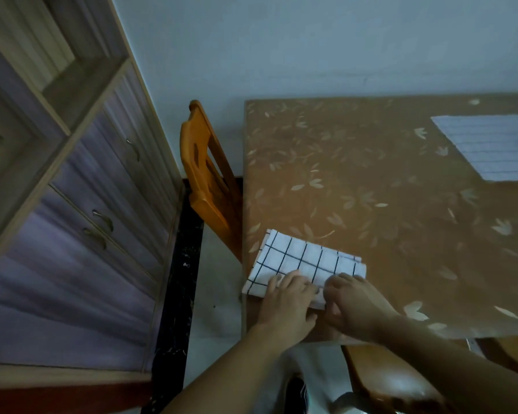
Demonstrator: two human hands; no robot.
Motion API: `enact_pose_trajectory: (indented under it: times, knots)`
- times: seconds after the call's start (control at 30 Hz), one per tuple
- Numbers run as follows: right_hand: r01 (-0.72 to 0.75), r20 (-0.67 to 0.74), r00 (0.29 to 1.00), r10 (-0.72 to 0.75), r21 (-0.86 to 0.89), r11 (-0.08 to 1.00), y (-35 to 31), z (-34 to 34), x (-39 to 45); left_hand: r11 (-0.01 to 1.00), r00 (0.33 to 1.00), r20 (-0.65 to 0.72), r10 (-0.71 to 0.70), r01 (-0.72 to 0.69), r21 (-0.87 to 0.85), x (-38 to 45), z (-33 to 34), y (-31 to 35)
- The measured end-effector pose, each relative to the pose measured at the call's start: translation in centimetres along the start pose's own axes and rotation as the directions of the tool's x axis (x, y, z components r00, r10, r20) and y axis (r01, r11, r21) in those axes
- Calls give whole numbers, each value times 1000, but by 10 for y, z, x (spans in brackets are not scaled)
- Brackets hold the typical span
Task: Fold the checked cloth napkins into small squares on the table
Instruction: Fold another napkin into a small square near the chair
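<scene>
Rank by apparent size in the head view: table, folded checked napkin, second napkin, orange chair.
1. table
2. orange chair and second napkin, too close to rank; the napkin is cut off by the frame
3. folded checked napkin, partly under both hands

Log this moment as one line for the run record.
stage: mid-fold | folded checked napkin: table near corner | left hand: on near edge | right hand: on near edge | second cloth: far right, flat
</scene>
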State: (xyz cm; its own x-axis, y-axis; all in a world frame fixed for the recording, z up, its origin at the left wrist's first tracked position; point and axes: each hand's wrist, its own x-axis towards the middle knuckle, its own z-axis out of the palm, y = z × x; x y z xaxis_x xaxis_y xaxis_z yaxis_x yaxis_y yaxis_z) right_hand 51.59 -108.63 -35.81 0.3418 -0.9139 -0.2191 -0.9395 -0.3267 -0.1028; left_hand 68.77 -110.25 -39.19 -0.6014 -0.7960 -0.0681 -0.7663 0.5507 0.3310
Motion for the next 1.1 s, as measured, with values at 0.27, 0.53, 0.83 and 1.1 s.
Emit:
enact_pose_trajectory:
  times: [0.27,0.53,0.83,1.1]
  knots:
    - [-241,-94,932,351,561,792,-8,-27,-88,939,996,-86,1,-31,-343,-9,-31,22]
    - [-315,3,785,620,863,395,39,-30,-146,671,992,14,-127,97,-735,-8,-86,61]
    - [-91,148,970,194,957,-275,106,-48,-136,274,934,160,-321,253,-928,23,-121,116]
    - [-55,203,879,431,942,-330,166,-37,-155,153,796,405,-450,515,-843,54,-61,162]
